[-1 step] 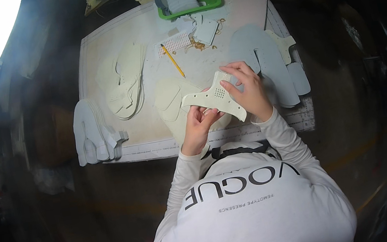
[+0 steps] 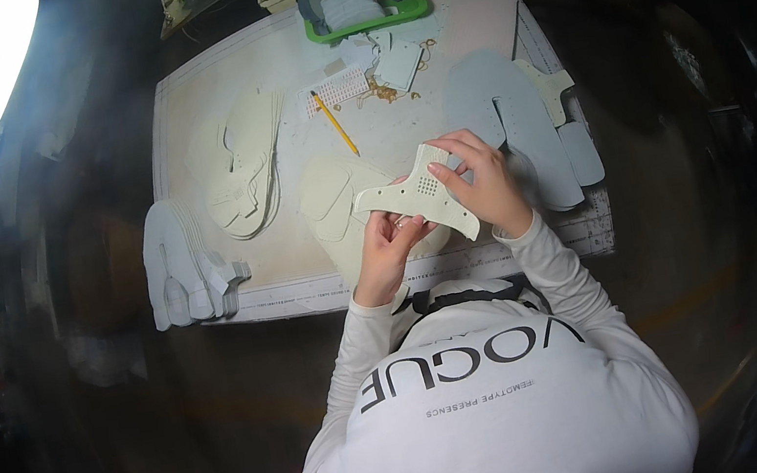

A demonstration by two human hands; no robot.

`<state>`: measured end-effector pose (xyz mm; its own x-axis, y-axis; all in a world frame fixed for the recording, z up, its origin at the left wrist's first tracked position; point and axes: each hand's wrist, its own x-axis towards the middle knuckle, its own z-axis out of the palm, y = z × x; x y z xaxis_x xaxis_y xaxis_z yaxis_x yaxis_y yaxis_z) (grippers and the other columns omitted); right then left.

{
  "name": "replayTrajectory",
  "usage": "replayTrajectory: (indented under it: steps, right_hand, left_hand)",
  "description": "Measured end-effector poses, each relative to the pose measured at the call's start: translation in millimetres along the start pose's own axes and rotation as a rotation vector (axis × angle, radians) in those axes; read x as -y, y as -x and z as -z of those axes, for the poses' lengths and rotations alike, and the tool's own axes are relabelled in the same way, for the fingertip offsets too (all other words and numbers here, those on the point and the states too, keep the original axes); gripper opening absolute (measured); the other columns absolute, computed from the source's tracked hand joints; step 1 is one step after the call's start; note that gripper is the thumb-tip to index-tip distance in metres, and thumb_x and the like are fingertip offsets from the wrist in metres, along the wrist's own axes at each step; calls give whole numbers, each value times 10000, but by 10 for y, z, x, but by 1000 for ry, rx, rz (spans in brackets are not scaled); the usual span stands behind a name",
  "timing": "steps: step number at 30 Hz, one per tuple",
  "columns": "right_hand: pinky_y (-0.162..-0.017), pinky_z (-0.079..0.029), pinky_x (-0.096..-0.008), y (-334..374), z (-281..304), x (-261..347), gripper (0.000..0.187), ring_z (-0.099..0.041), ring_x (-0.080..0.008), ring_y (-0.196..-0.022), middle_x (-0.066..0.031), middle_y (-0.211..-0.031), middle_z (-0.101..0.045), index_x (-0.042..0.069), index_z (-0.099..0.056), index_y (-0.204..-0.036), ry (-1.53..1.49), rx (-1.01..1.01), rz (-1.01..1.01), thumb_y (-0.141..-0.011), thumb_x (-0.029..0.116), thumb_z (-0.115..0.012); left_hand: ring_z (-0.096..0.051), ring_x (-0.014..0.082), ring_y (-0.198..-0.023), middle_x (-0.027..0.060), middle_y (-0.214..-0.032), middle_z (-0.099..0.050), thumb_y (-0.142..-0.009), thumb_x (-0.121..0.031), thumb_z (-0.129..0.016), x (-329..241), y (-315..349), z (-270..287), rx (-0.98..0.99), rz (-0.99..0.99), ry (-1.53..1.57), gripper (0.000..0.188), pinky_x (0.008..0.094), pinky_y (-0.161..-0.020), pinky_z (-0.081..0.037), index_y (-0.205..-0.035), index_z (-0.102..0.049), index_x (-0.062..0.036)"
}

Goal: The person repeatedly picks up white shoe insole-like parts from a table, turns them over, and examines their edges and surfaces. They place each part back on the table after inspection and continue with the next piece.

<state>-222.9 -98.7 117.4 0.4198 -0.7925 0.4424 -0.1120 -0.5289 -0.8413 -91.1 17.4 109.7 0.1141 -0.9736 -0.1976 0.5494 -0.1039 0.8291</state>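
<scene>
Over the table's near edge I hold a cream shoe-upper piece (image 2: 407, 197) with three arms and a patch of small punched holes. Its upper arm looks several layers thick, so it may be a stack. My left hand (image 2: 384, 260) grips it from below, thumb on the lower edge and the other fingers mostly hidden behind. My right hand (image 2: 491, 181) pinches the upper arm, with the thumb on its face and the fingers at its far edge. Beneath them lie larger cream cut pieces (image 2: 323, 196), partly covered by my hands.
A yellow pencil (image 2: 336, 124) lies beyond my hands, by a printed sheet (image 2: 340, 89) and scattered tan bands (image 2: 388, 93). Cream pieces (image 2: 228, 191) and grey-white pieces (image 2: 169, 260) are stacked at left. Pale blue pieces (image 2: 529, 153) lie right. A green tray (image 2: 417, 8) stands at the back.
My right fingertips have come slightly lower, closer onto the piece's upper arm. The left hand keeps the same grip. The whole view has shifted a little.
</scene>
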Motion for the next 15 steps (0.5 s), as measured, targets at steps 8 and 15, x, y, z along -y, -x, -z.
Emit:
replayTrajectory:
  steps: [8,15]
  right_hand:
    - [-509,-481,-226,-171,836,-624,154,-619,-90,-583,-77,-708,-643,-19,-573,-974,-28,-147,-203,-857,76,-604]
    - [-540,-496,-205,-423,1816,-2035,226,-599,-80,-645,-84,-859,-658,-72,-558,-1055,-147,-497,-535,-872,57,-592]
  left_hand:
    - [-585,254,-1026,135,-1080,-602,-870,-71,-559,225,-193,444,-228,-263,-945,257,368,-862,-483,-1119,-543,-9]
    - [-569,355,-1007,184,-1100,-586,-793,-85,-625,269,-219,1438,-543,-408,-1533,307,384,-860,-453,-1084,-563,-9]
